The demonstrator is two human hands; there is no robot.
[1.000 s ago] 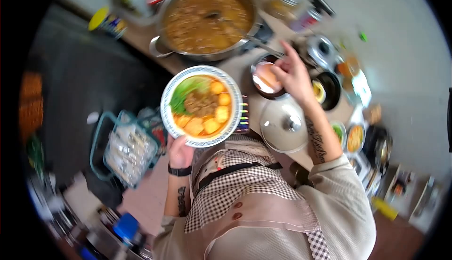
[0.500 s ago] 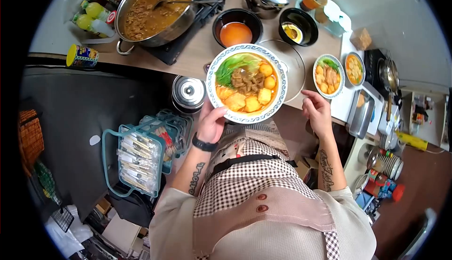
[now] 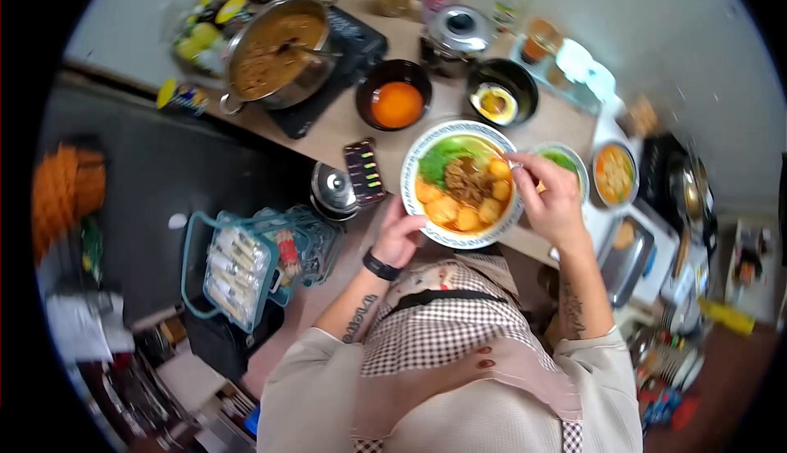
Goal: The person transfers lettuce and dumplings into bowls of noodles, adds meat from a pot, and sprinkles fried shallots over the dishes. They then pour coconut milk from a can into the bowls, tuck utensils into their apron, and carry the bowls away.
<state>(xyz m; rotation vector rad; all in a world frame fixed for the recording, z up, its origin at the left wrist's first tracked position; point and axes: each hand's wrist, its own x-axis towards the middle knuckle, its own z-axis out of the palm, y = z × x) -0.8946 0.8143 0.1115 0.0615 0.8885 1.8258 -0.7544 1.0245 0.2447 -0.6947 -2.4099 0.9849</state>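
Observation:
My left hand [image 3: 399, 237] holds the near left rim of a patterned white bowl [image 3: 416, 225], thumb on the edge. In the bowl lie green leaves [image 3: 443, 164], brown meat [image 3: 468, 181] and several yellow-orange balls and chunks in broth. My right hand [image 3: 553, 199] is at the bowl's right rim, its fingers drawn together near the upper right edge; what they grip, if anything, is too small to tell. Just behind this hand a second filled bowl [image 3: 580, 165] is partly hidden. A dark phone-like item [image 3: 363, 171] lies left of the held bowl.
A large pot [image 3: 279, 55] of stew stands on a black burner [image 3: 358, 41] at the back left. Two black bowls [image 3: 361, 96] [image 3: 531, 96] and a lidded pot [image 3: 457, 31] stand behind the held bowl. Another soup bowl [image 3: 614, 174] and a metal tray [image 3: 627, 258] are on the right.
The held bowl has shifted right and slightly down in view. My right hand has come to its rim with fingers closer together. The dark phone-like item now shows beside the bowl.

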